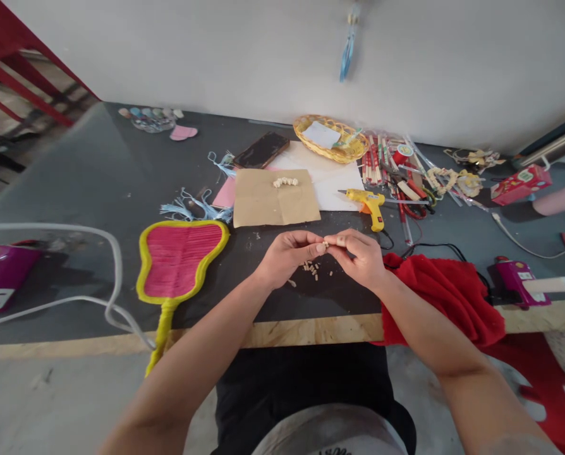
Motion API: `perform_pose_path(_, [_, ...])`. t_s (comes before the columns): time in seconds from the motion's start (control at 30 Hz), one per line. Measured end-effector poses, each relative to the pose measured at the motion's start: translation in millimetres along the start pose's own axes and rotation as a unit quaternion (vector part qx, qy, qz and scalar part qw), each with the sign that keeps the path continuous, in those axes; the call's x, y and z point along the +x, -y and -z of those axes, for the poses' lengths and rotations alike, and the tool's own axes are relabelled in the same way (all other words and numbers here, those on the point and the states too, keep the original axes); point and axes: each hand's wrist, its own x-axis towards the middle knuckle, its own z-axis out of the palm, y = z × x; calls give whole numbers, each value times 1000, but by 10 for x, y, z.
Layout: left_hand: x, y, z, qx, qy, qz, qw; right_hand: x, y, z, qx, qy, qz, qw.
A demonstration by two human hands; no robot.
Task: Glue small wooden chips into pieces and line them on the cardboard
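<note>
My left hand (292,254) and my right hand (359,258) meet above the dark tabletop, fingertips pinched together on a small pale piece (326,244). Fingers cover most of it, so its exact kind is unclear. Several tiny tan bits (313,270) lie scattered on the table just below the hands. Beyond them, a short curved row of cream-coloured knobbly pieces (285,182) rests on a sheet of brown paper (273,207). A yellow hot glue gun (368,205) lies on its side past my right hand.
Left lies a pink fan with yellow edging (182,259), near light-blue tassels (192,205). A red cloth (446,297) hangs over the front edge at right. Behind are a phone (262,150), a wicker basket (330,150) and cluttered glue sticks and tools (408,180).
</note>
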Motion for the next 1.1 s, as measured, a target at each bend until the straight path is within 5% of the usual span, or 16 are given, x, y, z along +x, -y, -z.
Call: perform_pose_path(1.1, [-14,6,-44,-9,-19,-8,1000,5,31,-22,33,-12,-26,999])
